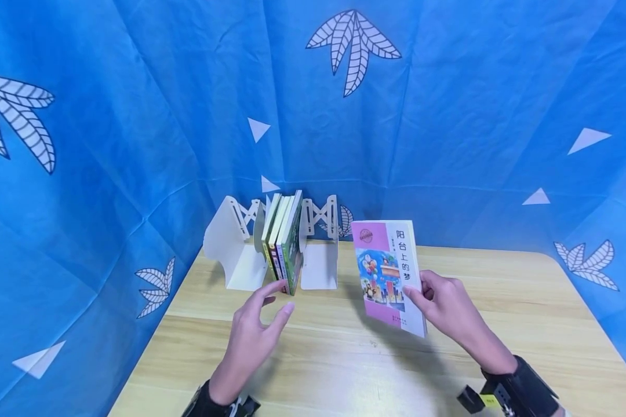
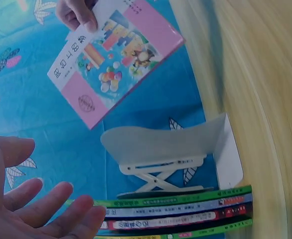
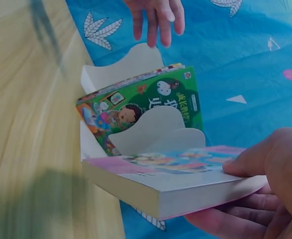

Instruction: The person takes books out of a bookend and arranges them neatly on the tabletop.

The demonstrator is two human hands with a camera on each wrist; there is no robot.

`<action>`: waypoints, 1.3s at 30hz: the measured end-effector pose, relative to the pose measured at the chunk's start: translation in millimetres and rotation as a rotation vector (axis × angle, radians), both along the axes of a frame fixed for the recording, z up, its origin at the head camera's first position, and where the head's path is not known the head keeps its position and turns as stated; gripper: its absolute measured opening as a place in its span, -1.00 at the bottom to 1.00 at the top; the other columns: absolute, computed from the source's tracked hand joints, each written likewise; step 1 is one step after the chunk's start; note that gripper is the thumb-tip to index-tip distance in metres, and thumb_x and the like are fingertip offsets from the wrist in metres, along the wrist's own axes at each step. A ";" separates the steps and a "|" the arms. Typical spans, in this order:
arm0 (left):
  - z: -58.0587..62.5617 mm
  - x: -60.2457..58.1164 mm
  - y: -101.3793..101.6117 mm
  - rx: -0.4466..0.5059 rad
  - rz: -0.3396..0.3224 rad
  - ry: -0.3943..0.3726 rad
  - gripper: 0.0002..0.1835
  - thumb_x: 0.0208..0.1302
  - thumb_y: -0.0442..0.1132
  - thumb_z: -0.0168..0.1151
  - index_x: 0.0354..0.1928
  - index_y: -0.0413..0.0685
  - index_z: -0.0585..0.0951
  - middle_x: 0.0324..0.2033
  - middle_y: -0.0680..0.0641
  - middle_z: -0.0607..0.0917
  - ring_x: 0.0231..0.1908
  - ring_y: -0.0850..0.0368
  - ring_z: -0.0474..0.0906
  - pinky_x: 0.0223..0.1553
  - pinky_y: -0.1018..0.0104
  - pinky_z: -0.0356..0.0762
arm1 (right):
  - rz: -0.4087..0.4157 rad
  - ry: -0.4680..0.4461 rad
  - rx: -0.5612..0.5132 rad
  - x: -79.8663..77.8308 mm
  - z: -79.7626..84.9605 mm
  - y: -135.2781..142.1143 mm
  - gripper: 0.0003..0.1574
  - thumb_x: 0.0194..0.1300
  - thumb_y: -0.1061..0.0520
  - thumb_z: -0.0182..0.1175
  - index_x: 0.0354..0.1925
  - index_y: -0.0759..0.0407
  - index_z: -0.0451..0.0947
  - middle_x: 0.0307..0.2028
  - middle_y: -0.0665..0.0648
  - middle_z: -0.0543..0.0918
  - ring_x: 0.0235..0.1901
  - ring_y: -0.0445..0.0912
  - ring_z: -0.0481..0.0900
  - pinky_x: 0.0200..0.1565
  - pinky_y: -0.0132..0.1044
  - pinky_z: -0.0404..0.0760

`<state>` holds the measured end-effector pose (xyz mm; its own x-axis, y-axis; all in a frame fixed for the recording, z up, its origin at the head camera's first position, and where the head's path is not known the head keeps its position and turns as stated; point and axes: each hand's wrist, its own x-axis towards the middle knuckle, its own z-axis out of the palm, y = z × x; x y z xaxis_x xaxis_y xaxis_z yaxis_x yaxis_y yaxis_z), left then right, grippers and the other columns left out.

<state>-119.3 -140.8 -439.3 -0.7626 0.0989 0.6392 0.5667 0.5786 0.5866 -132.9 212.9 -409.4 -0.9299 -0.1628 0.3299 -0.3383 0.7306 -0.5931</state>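
Observation:
My right hand [image 1: 447,302] grips a pink-and-white paperback book [image 1: 383,269] by its right edge, thumb on the front cover. The book is held tilted above the table, its picture of balloons and buildings showing. In the right wrist view its thick white page block [image 3: 211,191] is visible. My left hand [image 1: 251,330] has its fingers spread and holds nothing; it is near the lower front of several thin books [image 1: 283,234] that stand upright. A green cover [image 3: 131,107] faces the right side of that row. White metal bookends [image 1: 318,263] with folding cross-braces stand on both sides of the row.
The bookends stand at the back left of a light wooden table [image 1: 339,347]. Blue cloth [image 1: 448,116] with white leaf and triangle prints hangs behind the table and along its sides. Black straps with small devices [image 1: 521,388] sit on both wrists.

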 end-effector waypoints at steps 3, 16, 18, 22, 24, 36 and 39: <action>0.5 -5.6 -2.6 -0.002 0.041 -0.018 -0.41 0.18 -0.37 0.50 0.26 -0.29 0.56 0.18 -0.25 0.72 0.10 -0.19 0.71 0.04 -0.02 0.79 | -0.023 -0.042 -0.008 -7.0 1.9 0.2 -0.72 0.35 0.27 0.33 -0.04 0.45 0.64 -0.44 0.17 0.79 -0.50 -0.17 0.71 -0.58 -0.48 0.49; -8.1 -33.7 -9.2 0.010 0.104 -0.192 -0.25 0.24 -0.25 0.50 0.42 -0.28 0.40 0.38 -0.31 0.54 0.34 -0.24 0.52 0.19 -0.12 0.70 | -0.060 -0.325 -0.118 -37.2 0.1 2.3 -0.56 0.47 0.16 0.24 0.15 0.47 0.54 -0.20 0.35 0.80 -0.41 -0.09 0.75 -0.49 -0.27 0.78; -10.1 -38.5 -9.9 0.018 0.111 -0.214 -0.23 0.25 -0.25 0.49 0.45 -0.28 0.37 0.38 -0.33 0.52 0.34 -0.27 0.52 0.19 -0.16 0.70 | -0.060 -0.344 -0.135 -41.2 -2.6 3.0 -0.55 0.48 0.15 0.23 0.16 0.47 0.54 -0.20 0.35 0.80 -0.42 -0.10 0.75 -0.47 -0.23 0.79; -13.6 -45.9 -12.4 0.049 0.135 -0.286 -0.22 0.31 -0.23 0.44 0.49 -0.23 0.32 0.39 -0.35 0.49 0.33 -0.32 0.51 0.22 -0.21 0.67 | -0.052 -0.369 -0.177 -49.0 -9.6 4.1 -0.55 0.49 0.16 0.21 0.17 0.49 0.52 -0.19 0.38 0.79 -0.42 -0.08 0.78 -0.44 -0.16 0.83; -14.9 -48.7 -14.1 0.060 0.149 -0.315 -0.22 0.32 -0.23 0.43 0.50 -0.21 0.31 0.38 -0.35 0.49 0.33 -0.32 0.51 0.25 -0.21 0.66 | -0.049 -0.386 -0.195 -52.5 -13.7 4.5 -0.54 0.50 0.17 0.20 0.18 0.49 0.51 -0.18 0.39 0.78 -0.42 -0.07 0.78 -0.42 -0.14 0.84; -22.5 -64.2 -22.8 0.157 0.125 -0.376 -0.31 0.42 -0.27 0.31 0.51 -0.19 0.29 0.38 -0.27 0.52 0.34 -0.23 0.53 0.31 -0.12 0.64 | -0.027 -0.447 -0.290 -72.6 -31.9 9.3 -0.52 0.52 0.14 0.16 0.23 0.46 0.51 -0.15 0.39 0.76 -0.41 -0.05 0.79 -0.37 -0.10 0.85; -22.9 -69.8 -25.4 0.162 0.109 -0.376 -0.32 0.43 -0.28 0.29 0.51 -0.19 0.29 0.39 -0.28 0.52 0.34 -0.23 0.53 0.31 -0.10 0.65 | -0.025 -0.474 -0.327 -76.1 -35.0 8.1 -0.50 0.53 0.13 0.17 0.24 0.47 0.49 -0.12 0.41 0.76 -0.39 -0.05 0.79 -0.37 -0.17 0.85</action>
<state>-189.1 -166.2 -462.2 -0.9461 -0.0744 0.3151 0.2363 0.5067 0.8291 -208.9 221.0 -444.3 -0.9906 -0.0985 -0.0946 0.0347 0.4884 -0.8719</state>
